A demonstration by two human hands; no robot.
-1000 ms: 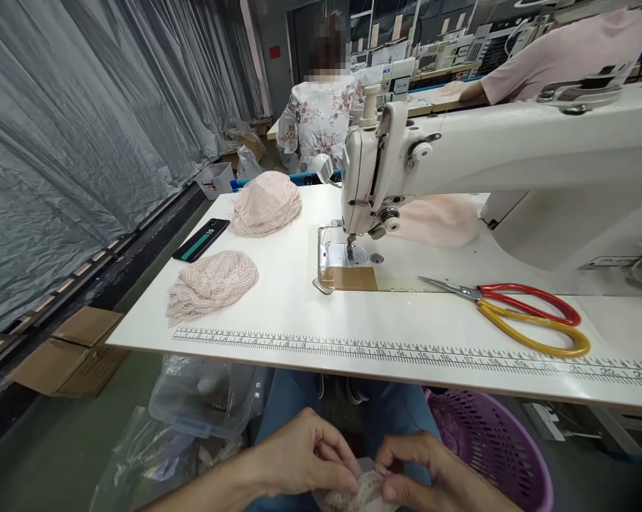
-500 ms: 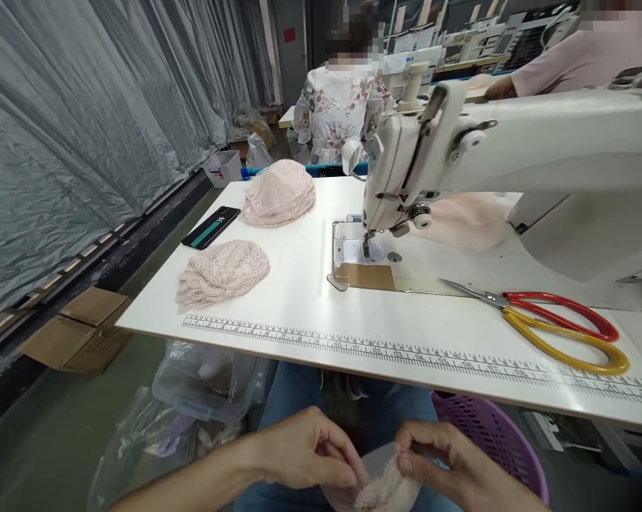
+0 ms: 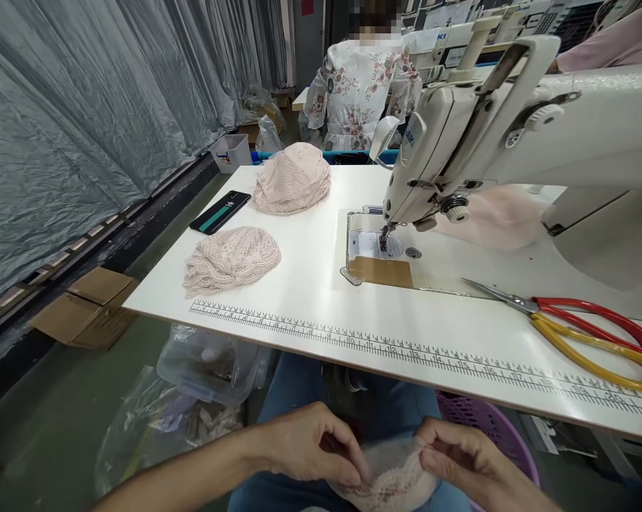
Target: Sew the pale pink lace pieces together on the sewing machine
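head cam looks down past the counter (image 3: pixel 310 284) edge into the lap. both hands sit low, below the counter. the left hand (image 3: pixel 310 444) is curled nearly closed, thumb and fingertips pinching one edge of a small pink lace piece (image 3: pixel 395 480). the right hand (image 3: pixel 459 459) pinches the other edge the same way, so the lace piece is stretched between them over the jeans, just beside a purple basket (image 3: pixel 491 427).

up on the counter there's a white sewing machine (image 3: pixel 512 121) on the right, with red and yellow scissors (image 3: pixel 592 327) lying in front of it. two pink lace piles sit on the left, the near pile (image 3: pixel 232 257) and the far pile (image 3: pixel 293 178), with a phone (image 3: pixel 220 212) beside them. a clear plastic tub (image 3: pixel 208 363) is under the counter. another person in a floral top (image 3: pixel 363 85) stands past the far end.
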